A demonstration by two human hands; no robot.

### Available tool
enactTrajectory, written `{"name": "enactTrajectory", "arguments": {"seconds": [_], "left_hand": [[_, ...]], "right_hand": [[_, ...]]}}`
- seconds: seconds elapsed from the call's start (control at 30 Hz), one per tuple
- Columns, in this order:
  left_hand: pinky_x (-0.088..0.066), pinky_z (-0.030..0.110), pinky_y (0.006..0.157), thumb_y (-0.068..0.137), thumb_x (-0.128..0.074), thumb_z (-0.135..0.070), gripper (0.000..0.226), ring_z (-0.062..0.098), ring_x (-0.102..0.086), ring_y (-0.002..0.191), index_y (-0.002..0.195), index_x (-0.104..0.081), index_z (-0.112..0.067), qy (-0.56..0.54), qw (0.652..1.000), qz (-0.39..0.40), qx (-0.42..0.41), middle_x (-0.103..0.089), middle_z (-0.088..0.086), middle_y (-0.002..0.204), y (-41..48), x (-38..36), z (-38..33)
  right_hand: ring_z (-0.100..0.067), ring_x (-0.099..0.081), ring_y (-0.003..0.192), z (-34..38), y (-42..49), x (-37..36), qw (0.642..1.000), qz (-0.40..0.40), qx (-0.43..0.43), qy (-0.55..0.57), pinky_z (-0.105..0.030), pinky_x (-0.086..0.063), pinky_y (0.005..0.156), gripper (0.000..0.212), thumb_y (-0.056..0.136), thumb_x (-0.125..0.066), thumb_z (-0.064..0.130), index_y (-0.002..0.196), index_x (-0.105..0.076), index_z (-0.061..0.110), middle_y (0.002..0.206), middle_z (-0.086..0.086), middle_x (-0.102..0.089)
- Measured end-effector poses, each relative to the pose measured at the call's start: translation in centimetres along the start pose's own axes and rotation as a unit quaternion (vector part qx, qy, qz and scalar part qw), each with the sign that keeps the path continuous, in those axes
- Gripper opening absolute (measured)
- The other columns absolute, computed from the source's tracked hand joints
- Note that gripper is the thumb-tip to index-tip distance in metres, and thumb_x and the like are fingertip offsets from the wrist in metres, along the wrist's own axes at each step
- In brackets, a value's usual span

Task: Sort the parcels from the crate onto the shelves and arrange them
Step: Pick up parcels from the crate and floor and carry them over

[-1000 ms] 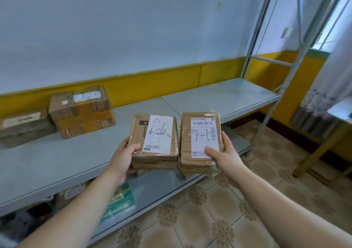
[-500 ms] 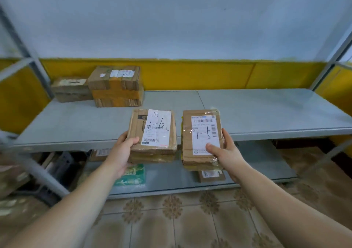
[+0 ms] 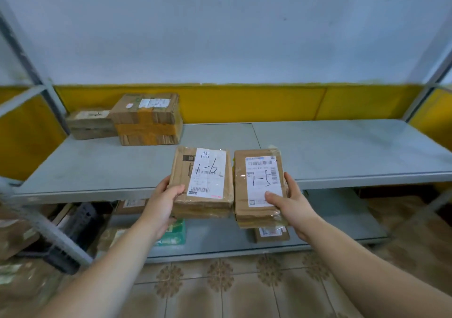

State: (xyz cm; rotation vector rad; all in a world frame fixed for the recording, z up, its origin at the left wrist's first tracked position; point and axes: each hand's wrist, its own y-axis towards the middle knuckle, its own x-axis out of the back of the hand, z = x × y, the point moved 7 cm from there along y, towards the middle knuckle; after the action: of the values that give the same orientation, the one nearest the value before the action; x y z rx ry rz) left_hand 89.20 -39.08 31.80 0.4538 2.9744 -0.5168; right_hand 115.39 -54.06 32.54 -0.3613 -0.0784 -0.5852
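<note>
Head view: I see the parcel marked 1-6 (image 3: 181, 171) gripped at its near left corner by the left hand (image 3: 163, 201), thumb on top. The parcel marked 1-5 (image 3: 259, 185) is gripped by the right hand (image 3: 292, 204), thumb on its label. Both are held close side by side above the front edge of the grey shelf (image 3: 342, 151). At that shelf's back left sit a taped box (image 3: 146, 122) and a flatter box (image 3: 90, 125). Below the shelf lies a green packet (image 3: 175, 235).

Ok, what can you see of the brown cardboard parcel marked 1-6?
The brown cardboard parcel marked 1-6 is a flat rectangular box wrapped in clear tape. A white shipping label with barcodes sits on its top. The left hand grips its left edge, holding it label-up above the grey metal shelf.
</note>
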Motion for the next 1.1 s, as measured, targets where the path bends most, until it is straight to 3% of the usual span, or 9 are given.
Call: {"name": "enactTrajectory", "arguments": {"seconds": [0.13,0.3,0.43,0.57,0.67,0.8,0.93,1.03,1.1], "left_hand": [[-0.051,0.058,0.083,0.096,-0.05,-0.016,0.027,0.027,-0.068,0.09,0.115,-0.056,-0.033,0.016,1.0,0.022,0.001,-0.074,0.001,0.098,1.5,-5.2,0.2],[-0.051,0.036,0.069,0.096,-0.05,-0.015,0.03,0.02,-0.067,0.084,0.122,-0.053,-0.028,0.031,0.999,0.039,-0.013,-0.072,0.001,0.099,4.1,-14.0,-0.6],[-0.04,0.054,0.096,0.097,-0.048,-0.021,0.026,0.022,-0.062,0.096,0.119,-0.051,-0.035,0.052,0.998,0.046,-0.002,-0.07,-0.001,0.108,6.8,-20.9,-0.1],[-0.042,0.054,0.096,0.097,-0.047,-0.021,0.023,0.022,-0.061,0.096,0.114,-0.052,-0.036,0.07,0.997,0.041,0.016,-0.07,-0.003,0.104,8.6,-25.5,0.7],[-0.05,0.039,0.077,0.097,-0.048,-0.017,0.028,0.019,-0.065,0.087,0.12,-0.053,-0.031,0.066,0.998,0.018,0.011,-0.071,-0.002,0.097,9.8,-26.7,0.8],[-0.044,0.03,0.061,0.095,-0.051,-0.012,0.035,0.015,-0.063,0.081,0.126,-0.05,-0.029,0.08,0.996,-0.039,0.003,-0.067,0.001,0.107,11.9,-26.4,0.8],[-0.043,0.03,0.065,0.092,-0.055,-0.01,0.044,0.011,-0.059,0.084,0.13,-0.049,-0.031,0.107,0.992,-0.072,-0.01,-0.065,0.0,0.11,15.0,-25.7,0.5],[-0.042,0.031,0.069,0.092,-0.056,-0.008,0.041,0.011,-0.059,0.086,0.123,-0.05,-0.034,0.12,0.99,-0.078,-0.013,-0.064,-0.003,0.105,18.1,-25.1,0.3],[-0.045,0.035,0.077,0.093,-0.054,-0.008,0.037,0.017,-0.06,0.093,0.118,-0.052,-0.036,0.121,0.99,-0.076,-0.006,-0.065,-0.007,0.104,20.0,-24.9,0.4]], "right_hand": [[-0.02,-0.062,0.115,0.0,1.3,4.7,0.999,-0.031,-0.011,-0.002,-0.047,-0.044,0.108,0.088,0.089,-0.072,0.018,0.156,-0.018,0.038,0.139,0.005,-0.057],[-0.02,-0.061,0.117,0.5,5.3,11.7,0.999,-0.049,0.001,-0.004,-0.048,-0.041,0.111,0.089,0.088,-0.073,0.021,0.156,-0.017,0.038,0.14,0.005,-0.057],[-0.021,-0.06,0.12,0.5,9.4,17.7,0.998,-0.057,0.001,0.013,-0.049,-0.042,0.11,0.09,0.088,-0.074,0.021,0.156,-0.018,0.038,0.141,0.005,-0.056],[-0.023,-0.059,0.12,1.0,13.0,21.9,0.999,-0.049,0.002,-0.013,-0.051,-0.044,0.109,0.085,0.09,-0.071,0.018,0.155,-0.02,0.036,0.139,0.003,-0.056],[-0.024,-0.059,0.119,1.3,15.4,22.9,0.999,-0.038,-0.001,-0.025,-0.05,-0.044,0.108,0.079,0.093,-0.068,0.015,0.154,-0.022,0.034,0.138,0.001,-0.056],[-0.02,-0.057,0.112,1.2,18.7,22.5,0.999,-0.022,-0.004,-0.037,-0.044,-0.043,0.106,0.074,0.094,-0.066,0.012,0.153,-0.026,0.029,0.131,0.005,-0.057],[-0.019,-0.059,0.108,0.9,22.9,21.2,0.999,-0.01,-0.022,-0.047,-0.044,-0.046,0.105,0.079,0.093,-0.067,0.014,0.155,-0.021,0.031,0.136,0.004,-0.057],[-0.021,-0.06,0.108,0.8,26.1,20.4,0.999,-0.013,-0.037,-0.036,-0.038,-0.051,0.088,0.079,0.093,-0.067,0.013,0.156,-0.022,0.031,0.129,0.005,-0.058],[-0.022,-0.061,0.109,0.6,28.3,19.9,0.998,-0.015,-0.049,-0.024,-0.036,-0.05,0.088,0.08,0.093,-0.067,0.011,0.156,-0.022,0.031,0.132,0.004,-0.059]]}}
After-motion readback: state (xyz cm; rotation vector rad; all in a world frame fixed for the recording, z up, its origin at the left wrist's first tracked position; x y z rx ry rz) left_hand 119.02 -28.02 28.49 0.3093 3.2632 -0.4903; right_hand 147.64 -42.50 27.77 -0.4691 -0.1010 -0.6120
